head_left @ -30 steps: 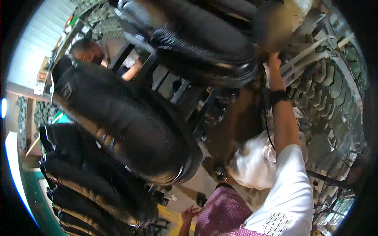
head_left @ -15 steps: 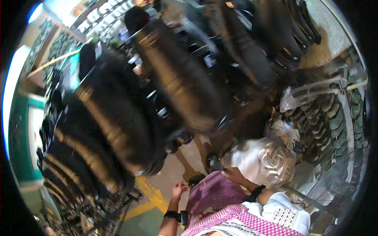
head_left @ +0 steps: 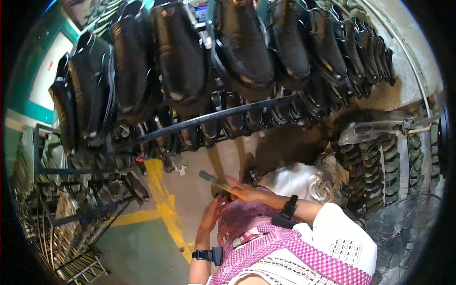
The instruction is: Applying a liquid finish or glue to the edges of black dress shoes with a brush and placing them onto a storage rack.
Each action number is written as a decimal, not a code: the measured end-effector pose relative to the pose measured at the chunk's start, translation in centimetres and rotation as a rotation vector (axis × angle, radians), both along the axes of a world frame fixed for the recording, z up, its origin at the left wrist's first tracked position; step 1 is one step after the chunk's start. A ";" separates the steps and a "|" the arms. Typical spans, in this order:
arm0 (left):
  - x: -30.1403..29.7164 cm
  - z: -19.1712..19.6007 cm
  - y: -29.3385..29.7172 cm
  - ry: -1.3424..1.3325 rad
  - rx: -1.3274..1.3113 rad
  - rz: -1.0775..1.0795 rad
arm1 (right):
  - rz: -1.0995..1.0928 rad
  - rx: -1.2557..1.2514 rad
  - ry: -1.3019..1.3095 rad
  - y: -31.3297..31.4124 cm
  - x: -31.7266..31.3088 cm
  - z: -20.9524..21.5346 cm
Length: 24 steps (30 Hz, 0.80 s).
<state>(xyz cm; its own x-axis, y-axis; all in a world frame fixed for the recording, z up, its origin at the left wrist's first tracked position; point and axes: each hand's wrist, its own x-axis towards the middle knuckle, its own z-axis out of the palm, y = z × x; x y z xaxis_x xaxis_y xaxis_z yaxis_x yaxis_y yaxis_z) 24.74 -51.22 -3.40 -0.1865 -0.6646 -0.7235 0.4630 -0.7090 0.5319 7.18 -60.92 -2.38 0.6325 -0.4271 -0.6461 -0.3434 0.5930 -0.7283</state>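
My right hand (head_left: pixel 247 192) reaches across my front, its fingers closed on a slim stick-like tool (head_left: pixel 209 177) with a dark grey end and a tan part by the fingers. The tool points up and to the left; its exact kind is hard to make out. My left hand (head_left: pixel 214 212) is just below and left of it, fingers loosely spread, with no object visible in them. Both hands are in front of the purple checked cloth (head_left: pixel 237 213) I wear. Black shoes (head_left: pixel 242 47) hang toe-down in a long row beyond my hands.
A dark metal rack bar (head_left: pixel 213 116) runs below the upper shoes, with a lower row behind it. On the right are a white sack (head_left: pixel 294 183), strings of green-grey pieces (head_left: pixel 373 166) and a wire fan guard (head_left: pixel 403 232). A yellow line (head_left: pixel 161 194) marks the floor.
My view has swung, so the shoe rack is higher in it. My right hand has moved left, bringing the tool out in front, close to my left hand.
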 end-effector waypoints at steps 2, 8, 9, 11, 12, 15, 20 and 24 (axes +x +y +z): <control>-0.5 0.6 0.7 0.147 -0.079 0.147 | 0.015 -0.133 -0.030 2.5 3.3 -1.1; -1.6 0.0 1.6 0.196 -0.155 0.327 | 0.342 -0.704 -0.010 6.3 3.5 -6.0; -1.5 -0.2 1.8 0.197 -0.151 0.336 | 0.179 -0.635 -0.009 5.2 3.0 -4.6; -1.2 -0.7 2.1 0.019 -0.042 0.569 | -0.086 -0.542 0.041 1.5 0.6 -1.9; -1.2 -0.9 1.9 0.032 -0.043 0.551 | -0.218 -0.531 0.110 -1.1 -2.5 -0.4; 0.1 -3.2 3.3 -0.030 0.111 0.695 | -0.686 -1.024 0.324 -9.3 -10.1 -0.1; -1.2 -4.2 4.8 -0.002 0.107 0.793 | -0.695 -1.378 0.813 -21.2 -21.1 7.3; -1.6 -6.9 7.4 -0.104 0.037 0.803 | -0.339 -1.330 1.102 -28.0 -22.6 9.3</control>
